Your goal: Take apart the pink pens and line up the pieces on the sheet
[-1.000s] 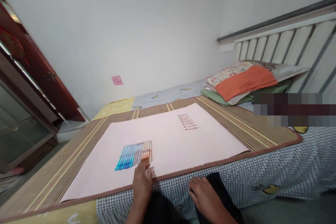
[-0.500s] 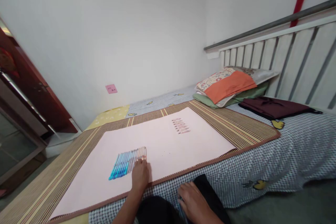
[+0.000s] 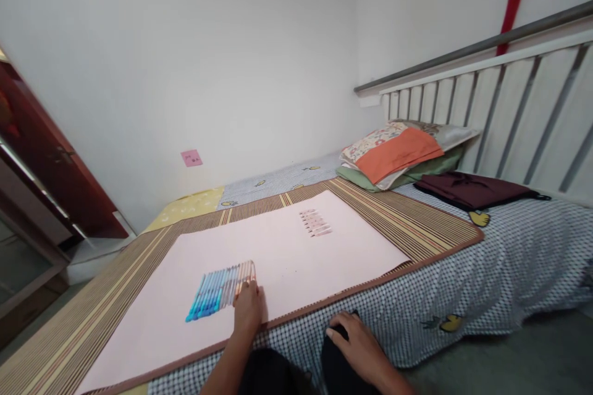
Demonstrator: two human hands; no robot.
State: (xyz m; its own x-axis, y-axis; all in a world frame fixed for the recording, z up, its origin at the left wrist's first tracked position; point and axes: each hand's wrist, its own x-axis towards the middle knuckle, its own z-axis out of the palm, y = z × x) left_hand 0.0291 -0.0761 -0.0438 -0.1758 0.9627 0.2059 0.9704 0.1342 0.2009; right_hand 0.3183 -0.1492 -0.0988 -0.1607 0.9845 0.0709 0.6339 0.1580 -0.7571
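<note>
A row of pens (image 3: 217,287) lies side by side on a pale pink sheet (image 3: 287,302), shading from blue at the left to pale orange at the right. My left hand (image 3: 249,305) is at the right end of this row, its fingers closed on the lower part of the last pen, which they partly cover. My right hand (image 3: 354,339) rests on my dark-clothed knee, thumb apart from the fingers, holding nothing. Farther back on the sheet, a smaller group of several pale pink, dark-tipped pens (image 3: 315,223) lies in a row.
Under the sheet is a striped mat (image 3: 365,203) on a bed with a checked bedsheet (image 3: 523,247). Folded pillows (image 3: 398,157) and a maroon cloth bag (image 3: 472,190) lie near the white headboard (image 3: 486,111). A pink note (image 3: 191,158) is on the wall.
My right hand has shifted slightly right and come to lie over my knee. My left hand stays at the right end of the pen row. The view has turned slightly.
</note>
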